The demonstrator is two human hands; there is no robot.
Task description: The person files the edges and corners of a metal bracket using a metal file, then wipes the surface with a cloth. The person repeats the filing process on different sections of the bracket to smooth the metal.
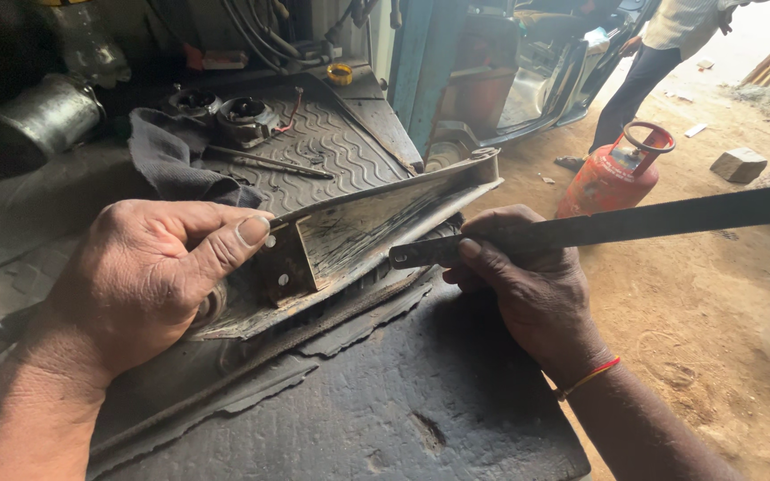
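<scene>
My left hand (149,281) grips the near end of a worn, rusty angled metal bracket (376,223), thumb pressed on its top edge. The bracket lies tilted on a black ribbed rubber mat (385,401) and reaches up to the right. My right hand (528,285) is closed around a long flat dark metal bar (634,223) that runs off the right side; the bar's near end sits against the bracket's lower edge. A red thread circles my right wrist.
A dark cloth (171,156), thin rod (269,163), two round metal parts (247,116) and a steel can (42,116) lie at the back. A red gas cylinder (617,174) stands on the dirt ground. Another person (661,53) stands by the vehicle.
</scene>
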